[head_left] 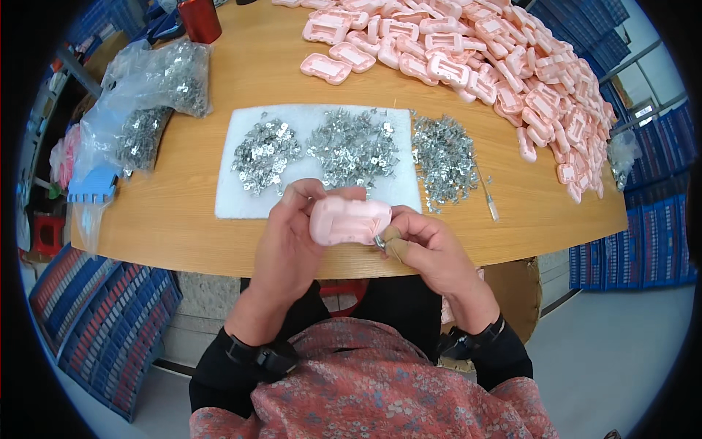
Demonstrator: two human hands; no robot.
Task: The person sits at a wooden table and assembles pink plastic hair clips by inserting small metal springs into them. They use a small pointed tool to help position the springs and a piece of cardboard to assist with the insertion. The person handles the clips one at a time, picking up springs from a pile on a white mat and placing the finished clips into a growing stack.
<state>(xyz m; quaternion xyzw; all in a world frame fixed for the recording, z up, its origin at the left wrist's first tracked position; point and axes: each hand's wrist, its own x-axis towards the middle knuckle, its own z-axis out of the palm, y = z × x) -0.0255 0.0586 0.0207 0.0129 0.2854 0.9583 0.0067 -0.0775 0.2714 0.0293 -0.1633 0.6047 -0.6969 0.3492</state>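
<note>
My left hand [287, 238] is closed round the left end of a pale pink plastic housing [340, 222], held above the near table edge with its hollow side up. My right hand [426, 245] pinches a small shiny metal piece [379, 241] against the housing's lower right corner. Something tan covers a fingertip of that hand. Just beyond both hands lies a white foam sheet [225, 183] bearing two heaps of small metal clips, a left heap [267, 155] and a right heap [355, 148]. A third heap of metal pieces [444, 157] rests on the wood beside the sheet.
A big pile of pink housings [468, 51] covers the table's far right. Clear bags of metal parts [183, 77] sit at the left, near a red cup [199, 20]. A thin tool with a pale handle [491, 205] lies right of the third heap. Blue racks [110, 314] stand around.
</note>
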